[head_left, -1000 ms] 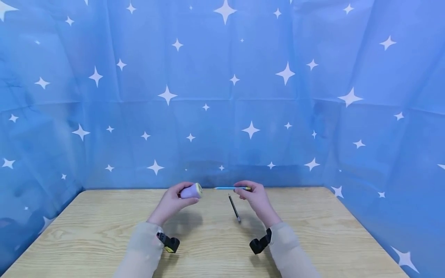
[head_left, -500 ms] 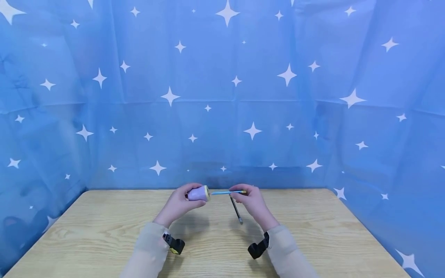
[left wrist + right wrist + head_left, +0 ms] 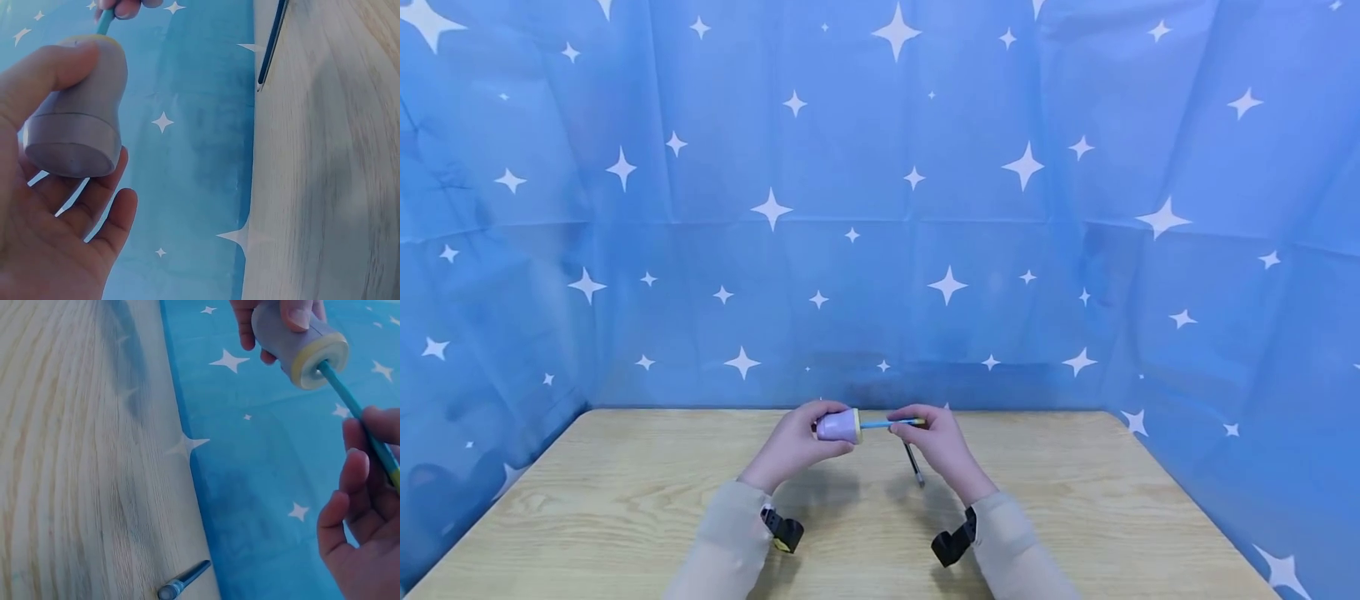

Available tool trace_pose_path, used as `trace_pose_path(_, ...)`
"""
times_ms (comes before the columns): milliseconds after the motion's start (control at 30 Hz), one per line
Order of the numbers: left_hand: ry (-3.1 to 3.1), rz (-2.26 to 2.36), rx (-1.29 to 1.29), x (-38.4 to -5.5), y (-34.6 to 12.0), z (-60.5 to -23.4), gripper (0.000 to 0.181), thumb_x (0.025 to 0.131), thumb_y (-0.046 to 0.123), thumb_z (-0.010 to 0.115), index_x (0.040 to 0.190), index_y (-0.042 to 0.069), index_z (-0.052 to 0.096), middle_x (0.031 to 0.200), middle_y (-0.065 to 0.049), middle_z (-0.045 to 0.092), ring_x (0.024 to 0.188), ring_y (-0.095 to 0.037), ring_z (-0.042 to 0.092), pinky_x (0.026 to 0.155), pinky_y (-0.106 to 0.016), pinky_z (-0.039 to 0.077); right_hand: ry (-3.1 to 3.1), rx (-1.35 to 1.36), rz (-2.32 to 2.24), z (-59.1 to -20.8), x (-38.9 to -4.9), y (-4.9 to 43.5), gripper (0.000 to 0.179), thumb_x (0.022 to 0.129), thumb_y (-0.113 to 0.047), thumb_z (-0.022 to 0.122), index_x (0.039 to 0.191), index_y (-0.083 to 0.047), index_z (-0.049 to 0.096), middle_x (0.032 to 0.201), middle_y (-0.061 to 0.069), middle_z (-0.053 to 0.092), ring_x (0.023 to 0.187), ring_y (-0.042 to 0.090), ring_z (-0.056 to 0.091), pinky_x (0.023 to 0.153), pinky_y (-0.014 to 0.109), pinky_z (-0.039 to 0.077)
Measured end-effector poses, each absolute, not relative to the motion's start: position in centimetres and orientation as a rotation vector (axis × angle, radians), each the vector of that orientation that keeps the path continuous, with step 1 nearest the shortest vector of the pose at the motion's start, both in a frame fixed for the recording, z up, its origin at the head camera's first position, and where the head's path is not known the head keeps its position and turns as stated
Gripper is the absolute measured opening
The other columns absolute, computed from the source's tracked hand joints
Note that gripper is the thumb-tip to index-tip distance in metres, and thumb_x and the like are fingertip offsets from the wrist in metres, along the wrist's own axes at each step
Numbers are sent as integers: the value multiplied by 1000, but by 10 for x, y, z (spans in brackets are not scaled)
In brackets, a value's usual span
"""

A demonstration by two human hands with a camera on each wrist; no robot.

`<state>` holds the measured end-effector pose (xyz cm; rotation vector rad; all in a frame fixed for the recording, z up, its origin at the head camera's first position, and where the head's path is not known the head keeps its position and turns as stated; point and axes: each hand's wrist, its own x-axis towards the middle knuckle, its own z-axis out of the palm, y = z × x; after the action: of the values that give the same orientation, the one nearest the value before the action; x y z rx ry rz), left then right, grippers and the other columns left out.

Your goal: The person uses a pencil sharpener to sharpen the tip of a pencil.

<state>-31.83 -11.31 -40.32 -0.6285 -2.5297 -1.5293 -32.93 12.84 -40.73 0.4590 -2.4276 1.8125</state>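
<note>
My left hand [image 3: 797, 442] grips a small lilac pencil sharpener [image 3: 838, 426] on its side above the table, thumb along its near side. Its yellow-rimmed end, with a round hole, faces right. In the right wrist view the tip of a light blue pencil [image 3: 350, 400] sits inside that hole and is hidden. My right hand [image 3: 936, 437] pinches this pencil between thumb and fingers near its yellow end. The sharpener's flat base [image 3: 72, 159] shows in the left wrist view.
A black pencil [image 3: 914, 467] with a greyish end lies on the wooden table [image 3: 625, 492], below my right hand. Behind the table hangs a blue curtain [image 3: 880, 317] with white stars. Each wrist carries a small black camera.
My hands have come together: the sharpener moved right and the blue pencil left. The pencil's tip, apart from the sharpener a second ago, is now in its hole.
</note>
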Motion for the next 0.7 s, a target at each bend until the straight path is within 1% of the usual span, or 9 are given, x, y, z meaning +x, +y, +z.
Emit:
trace_pose_path(100, -2539, -1518, -639, -319, -114, -403, 46, 77, 23, 83, 120, 16, 65, 112, -5, 62, 92, -22, 59, 76, -38, 51, -2451, 452, 1789, -407, -329, 128, 17, 90, -16, 69, 105, -9, 75, 117, 9, 63, 87, 20, 65, 83, 48, 52)
trace_pose_path(233, -2542, -1500, -669, -319, -114, -402, 47, 77, 24, 83, 119, 15, 66, 111, -5, 62, 90, -21, 59, 75, -37, 51, -2461, 487, 1773, -405, -328, 126, 18, 90, -15, 69, 105, -7, 75, 113, 9, 65, 89, 21, 65, 82, 46, 52)
trace_pose_path(400, -2556, -1445, -717, -320, -109, -400, 47, 76, 23, 84, 119, 14, 67, 112, -4, 64, 91, -19, 59, 76, -38, 50, -2455, 532, 1780, -404, -329, 127, 18, 91, -13, 68, 106, -3, 74, 108, 9, 67, 92, 24, 65, 81, 43, 53)
trace_pose_path(500, -2556, -1425, -716, -320, -108, -399, 46, 77, 23, 84, 119, 16, 67, 113, -3, 64, 91, -19, 59, 77, -38, 50, -2461, 522, 1791, -405, -329, 128, 18, 92, -13, 66, 107, -4, 73, 106, 9, 68, 93, 25, 65, 81, 42, 53)
trace_pose_path(600, -2552, -1414, -693, -319, -107, -399, 45, 77, 23, 83, 118, 19, 67, 112, -1, 63, 91, -19, 59, 77, -38, 50, -2451, 528, 1834, -406, -329, 130, 21, 92, -16, 67, 110, -5, 71, 109, 9, 67, 92, 24, 65, 83, 46, 52)
trace_pose_path(700, -2548, -1408, -677, -318, -108, -400, 44, 77, 24, 83, 118, 22, 66, 110, 1, 63, 91, -19, 58, 76, -38, 50, -2426, 546, 1880, -407, -330, 133, 29, 91, -20, 69, 116, -7, 69, 110, 11, 66, 91, 23, 65, 85, 50, 50)
